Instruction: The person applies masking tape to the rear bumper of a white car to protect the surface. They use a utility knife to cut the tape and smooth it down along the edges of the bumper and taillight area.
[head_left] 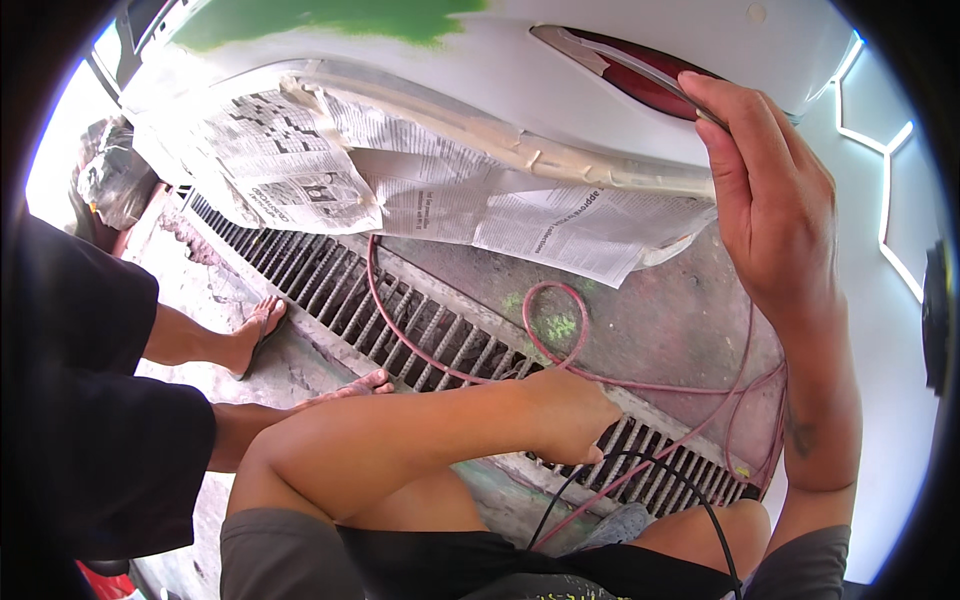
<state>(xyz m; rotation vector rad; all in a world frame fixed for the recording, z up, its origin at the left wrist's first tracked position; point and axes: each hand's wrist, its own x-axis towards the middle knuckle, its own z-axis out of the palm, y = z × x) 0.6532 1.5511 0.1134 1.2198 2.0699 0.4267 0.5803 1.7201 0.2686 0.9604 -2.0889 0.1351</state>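
My right hand (pixel 765 185) is raised at the right, its thumb and fingers pinching the end of a thin greyish strip (pixel 655 75). This strip runs along the upper edge of a red tail light (pixel 640 88) in the white car body panel (pixel 480 55); whether it is tape or a stiff blade is unclear. My left hand (pixel 575 412) hangs bent over the floor grate, seen from its back. Its fingers curl under and are mostly hidden, so anything in them does not show.
Newspaper sheets (pixel 430 195) hang taped below the panel, which bears a green patch (pixel 330 20). A red hose (pixel 640 383) loops over the floor and metal grate (pixel 440 335). A black cable (pixel 660 460) arches near my knees. Another person's sandalled foot (pixel 260 335) stands at the left.
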